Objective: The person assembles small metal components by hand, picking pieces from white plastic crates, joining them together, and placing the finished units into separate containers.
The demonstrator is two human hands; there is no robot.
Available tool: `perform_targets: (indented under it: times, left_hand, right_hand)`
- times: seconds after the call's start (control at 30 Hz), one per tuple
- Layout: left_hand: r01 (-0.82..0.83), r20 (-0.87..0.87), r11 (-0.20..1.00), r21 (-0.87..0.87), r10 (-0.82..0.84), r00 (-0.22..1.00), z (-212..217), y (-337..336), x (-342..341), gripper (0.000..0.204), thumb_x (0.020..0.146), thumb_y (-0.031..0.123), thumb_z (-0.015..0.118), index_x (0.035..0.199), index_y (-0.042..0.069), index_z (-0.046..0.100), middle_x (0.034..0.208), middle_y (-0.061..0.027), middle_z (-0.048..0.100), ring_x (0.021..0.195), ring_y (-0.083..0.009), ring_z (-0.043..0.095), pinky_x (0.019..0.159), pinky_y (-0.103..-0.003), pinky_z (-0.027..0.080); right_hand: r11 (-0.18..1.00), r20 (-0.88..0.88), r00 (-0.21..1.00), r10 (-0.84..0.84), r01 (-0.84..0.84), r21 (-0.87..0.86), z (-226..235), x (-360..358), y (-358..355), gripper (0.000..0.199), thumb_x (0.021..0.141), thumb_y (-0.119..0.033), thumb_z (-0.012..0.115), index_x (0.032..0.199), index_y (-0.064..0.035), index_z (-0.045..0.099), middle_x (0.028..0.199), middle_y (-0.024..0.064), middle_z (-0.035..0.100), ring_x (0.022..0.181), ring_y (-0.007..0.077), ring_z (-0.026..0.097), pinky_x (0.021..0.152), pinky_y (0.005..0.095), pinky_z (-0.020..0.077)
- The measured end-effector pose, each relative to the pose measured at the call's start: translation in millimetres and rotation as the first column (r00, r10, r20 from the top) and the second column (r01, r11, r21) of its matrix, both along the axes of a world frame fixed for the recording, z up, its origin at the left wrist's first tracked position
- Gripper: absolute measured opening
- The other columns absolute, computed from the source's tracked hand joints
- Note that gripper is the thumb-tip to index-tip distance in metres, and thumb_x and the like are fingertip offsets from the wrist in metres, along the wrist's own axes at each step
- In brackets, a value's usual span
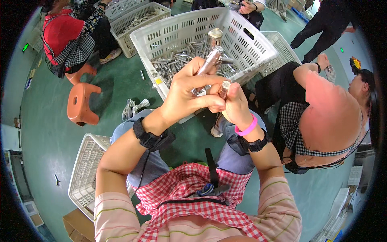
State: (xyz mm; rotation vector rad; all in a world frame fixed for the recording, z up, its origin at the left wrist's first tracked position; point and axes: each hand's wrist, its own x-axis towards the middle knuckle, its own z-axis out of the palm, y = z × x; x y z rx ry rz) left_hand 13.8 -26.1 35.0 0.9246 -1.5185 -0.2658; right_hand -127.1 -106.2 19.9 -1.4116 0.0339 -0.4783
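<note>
In front of my chest both hands meet above the near edge of a white slotted crate (177, 27) that holds many loose shiny metal tubes (171, 66). My left hand (181, 94) is closed around a chrome tube (209, 62), which tilts up and away with a pale, rounded end. Between the hands is a shorter metal piece with a whitish open end (225, 85). Thumb and fingers of my right hand (237, 105) are closed at that piece, the thumb beside its end. The fingers partly hide where the two pieces lie against each other.
A second white basket (80, 177) stands at my left, near a cardboard box (74, 226). Orange stools (83, 105) and a grey-white cloth bundle (133, 109) are on the green floor. Co-workers sit close at right (322, 117) and far left (64, 36); more crates (141, 34) stand beyond.
</note>
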Motion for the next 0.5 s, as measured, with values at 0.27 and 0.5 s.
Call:
perform_targets:
  times: [0.27, 0.5]
  left_hand:
    - [-0.242, 0.21, 0.966, -0.094, 0.257, 0.943, 0, 6, -9, 0.027, 0.074, 0.012, 0.064, 0.1, 0.003, 0.064, 0.087, -0.0129, 0.05, 0.078, -0.026, 0.05, 0.068, -0.033, 0.043]
    - [-0.179, 0.056, 0.983, -0.052, 0.181, 0.982, -3, 4, -10, 0.024, 0.082, 0.015, 0.057, 0.102, 0.004, 0.063, 0.089, -0.0123, 0.051, 0.081, -0.0242, 0.049, 0.072, -0.033, 0.041]
  right_hand:
    - [0.997, -0.07, 0.996, -0.056, 0.06, 0.057, 7, -3, 3, 0.057, 0.088, -0.057, 0.032, 0.074, -0.0044, 0.046, 0.058, -0.0034, 0.036, 0.049, 0.0049, 0.031, 0.044, 0.0202, 0.0259]
    - [0.995, -0.055, 0.995, -0.089, 0.086, -0.049, 6, -3, -1, 0.048, 0.093, -0.048, 0.034, 0.087, -0.0031, 0.049, 0.066, -0.0038, 0.041, 0.055, 0.0036, 0.035, 0.047, 0.019, 0.0299]
